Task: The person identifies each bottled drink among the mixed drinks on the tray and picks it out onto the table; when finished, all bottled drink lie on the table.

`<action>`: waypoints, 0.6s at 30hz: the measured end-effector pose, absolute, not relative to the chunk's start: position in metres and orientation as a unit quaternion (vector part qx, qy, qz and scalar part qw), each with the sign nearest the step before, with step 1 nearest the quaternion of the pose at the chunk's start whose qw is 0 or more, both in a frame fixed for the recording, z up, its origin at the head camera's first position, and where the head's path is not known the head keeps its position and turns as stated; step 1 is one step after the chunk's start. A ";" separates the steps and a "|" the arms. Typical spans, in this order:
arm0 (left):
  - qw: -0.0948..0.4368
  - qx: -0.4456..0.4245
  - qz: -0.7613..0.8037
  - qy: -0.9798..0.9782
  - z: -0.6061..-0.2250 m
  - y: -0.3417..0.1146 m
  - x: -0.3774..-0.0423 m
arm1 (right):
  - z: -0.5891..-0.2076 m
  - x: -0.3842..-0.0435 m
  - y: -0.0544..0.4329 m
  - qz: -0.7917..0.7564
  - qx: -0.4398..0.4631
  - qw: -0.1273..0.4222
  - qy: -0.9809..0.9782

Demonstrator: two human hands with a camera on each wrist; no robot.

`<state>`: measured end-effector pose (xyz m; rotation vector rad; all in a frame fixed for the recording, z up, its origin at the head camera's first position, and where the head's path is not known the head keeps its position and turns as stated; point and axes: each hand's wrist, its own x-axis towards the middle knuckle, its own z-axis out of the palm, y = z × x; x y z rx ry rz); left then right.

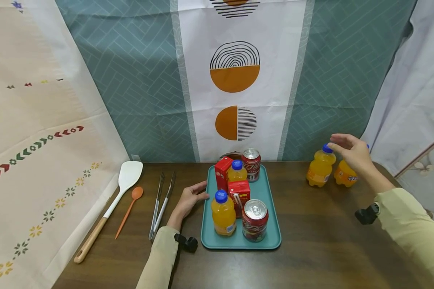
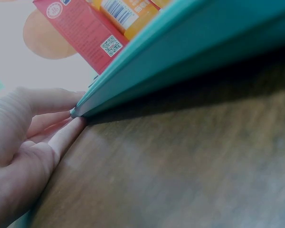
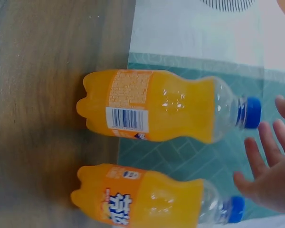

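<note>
At the left edge of a teal tray [image 1: 271, 237], my left hand [image 1: 189, 198] pinches the rim, fingertips above and below it in the left wrist view. On the tray stand two orange soda bottles [image 1: 223, 218], two dark red cans [image 1: 254, 224] and two red drink cartons [image 1: 240, 194]. Far to the right, my right hand [image 1: 352, 152] is spread just above the blue cap of an orange soda bottle [image 1: 319, 170], holding nothing. A second orange soda bottle [image 3: 152, 194] stands beside the first, partly hidden behind the hand in the head view.
Left of the tray lie metal tongs [image 1: 161, 208], an orange spoon [image 1: 130, 206] and a white spatula with a wooden handle [image 1: 112, 204]. Patterned cloth [image 1: 148, 100] hangs behind the wooden table [image 1: 318, 241] and along both sides.
</note>
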<state>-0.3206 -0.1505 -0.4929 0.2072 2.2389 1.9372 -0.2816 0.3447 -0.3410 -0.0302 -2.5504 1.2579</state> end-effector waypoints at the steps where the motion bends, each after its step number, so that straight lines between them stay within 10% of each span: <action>1: 0.089 0.068 0.652 0.750 -0.493 -0.151 -0.320 | -0.340 -0.281 0.341 0.429 -0.008 0.165 -0.888; 8: 0.088 0.069 0.650 0.752 -0.493 -0.154 -0.320 | -0.333 -0.277 0.308 0.396 0.043 0.254 -0.881; 18: 0.083 0.079 0.646 0.755 -0.495 -0.152 -0.321 | -0.338 -0.278 0.268 0.405 0.110 0.246 -0.874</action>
